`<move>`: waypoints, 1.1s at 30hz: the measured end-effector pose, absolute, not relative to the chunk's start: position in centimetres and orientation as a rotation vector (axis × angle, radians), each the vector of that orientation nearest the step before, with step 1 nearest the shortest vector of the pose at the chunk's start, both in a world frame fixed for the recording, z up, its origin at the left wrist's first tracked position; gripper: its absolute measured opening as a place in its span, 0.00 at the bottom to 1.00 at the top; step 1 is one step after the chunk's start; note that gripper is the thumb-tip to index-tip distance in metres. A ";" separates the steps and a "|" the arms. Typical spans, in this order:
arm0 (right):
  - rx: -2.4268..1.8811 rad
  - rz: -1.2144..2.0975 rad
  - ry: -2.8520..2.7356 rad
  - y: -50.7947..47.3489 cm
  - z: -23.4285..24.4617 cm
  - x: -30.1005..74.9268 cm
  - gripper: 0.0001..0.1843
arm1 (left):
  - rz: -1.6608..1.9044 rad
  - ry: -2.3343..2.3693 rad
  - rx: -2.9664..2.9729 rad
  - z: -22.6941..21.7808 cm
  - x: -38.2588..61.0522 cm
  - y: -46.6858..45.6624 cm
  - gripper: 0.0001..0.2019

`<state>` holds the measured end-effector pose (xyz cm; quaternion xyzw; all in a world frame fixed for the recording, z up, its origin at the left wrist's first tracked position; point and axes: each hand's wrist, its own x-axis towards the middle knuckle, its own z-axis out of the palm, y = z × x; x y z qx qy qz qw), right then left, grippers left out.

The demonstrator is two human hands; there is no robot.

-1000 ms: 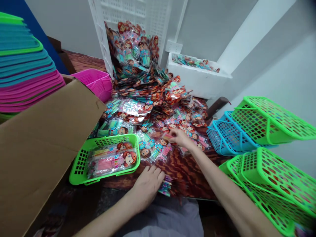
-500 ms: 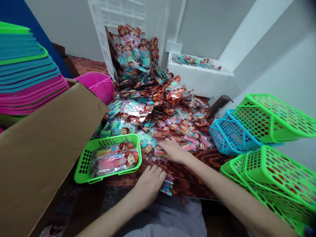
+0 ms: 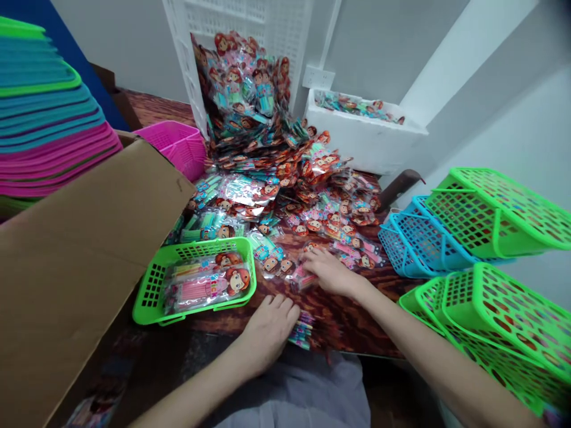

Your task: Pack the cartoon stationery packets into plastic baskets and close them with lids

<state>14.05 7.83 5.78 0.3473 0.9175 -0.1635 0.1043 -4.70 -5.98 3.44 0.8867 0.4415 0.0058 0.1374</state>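
My left hand (image 3: 271, 326) is at the front edge of the table, its fingers closed on a bundle of small colourful packets (image 3: 302, 330) that sticks out to its right. Farther forward, my right hand (image 3: 329, 270) has its fingers on a clear packet with pink sticks (image 3: 302, 279), partly covering it. Packets with green sticks (image 3: 263, 245) and cartoon heads lie just beyond. To the left stands a green basket (image 3: 151, 291) with flat packets (image 3: 207, 285) inside, the top one showing pink sticks and a red-haired cartoon figure.
A large heap of packets (image 3: 267, 160) spills from a white crate (image 3: 178, 71). Behind it is a white foam box (image 3: 357, 139). Green baskets (image 3: 473, 220) and a blue basket (image 3: 408, 241) stand right; a cardboard box (image 3: 89, 249), stacked baskets (image 3: 44, 131) and a pink basket (image 3: 182, 148) are left.
My right hand has shifted to the right, and the pink packet under its fingers has moved with it. My left hand stays by the bundle. The view has tilted slightly.
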 end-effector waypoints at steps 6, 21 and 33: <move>1.033 -0.221 2.651 9.1 4.9 12.6 0.22 | 0.064 1.303 2.589 2.5 -4.8 -6.2 0.11; 1.303 -0.222 2.920 0.7 3.6 16.5 0.16 | 0.145 1.300 2.626 1.8 -4.8 -6.4 0.09; 1.834 -3.270 1.553 3.9 1.6 20.1 0.21 | 0.089 1.316 2.569 1.9 -4.8 -6.3 0.12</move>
